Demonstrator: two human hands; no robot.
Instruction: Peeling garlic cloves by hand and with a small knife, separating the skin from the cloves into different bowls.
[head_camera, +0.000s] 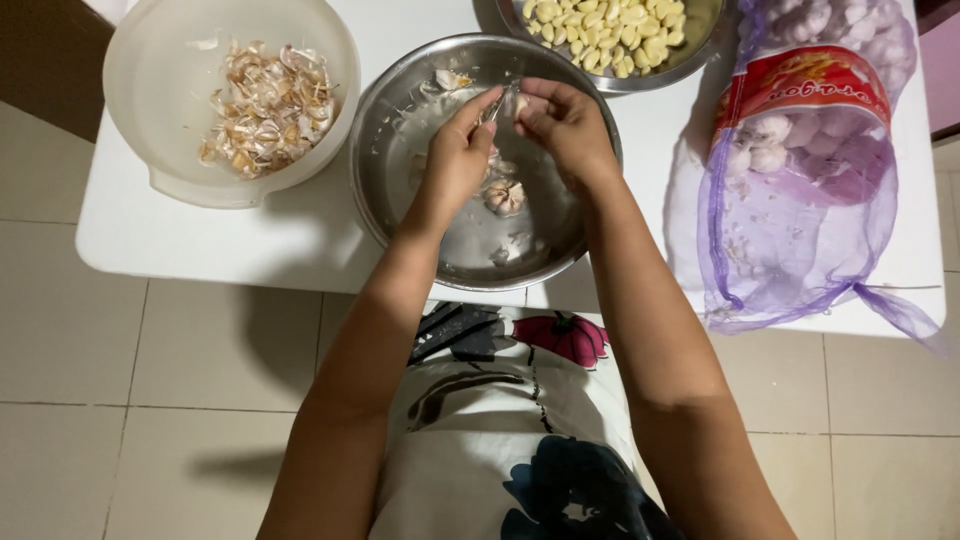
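My left hand (458, 150) and my right hand (563, 122) meet over a steel bowl (400, 180) on a white table. Both pinch a small garlic clove (507, 101) between the fingertips, with what looks like a thin metal blade in the left fingers. Under the hands, part of a garlic bulb (505, 195) and loose skins lie in the steel bowl.
A white plastic bowl (150, 100) of garlic skins stands at the left. A metal bowl (690, 40) of peeled cloves sits at the back. A purple mesh bag (800, 200) of garlic bulbs lies at the right. The white table (200, 240) ends near my lap, above a tiled floor.
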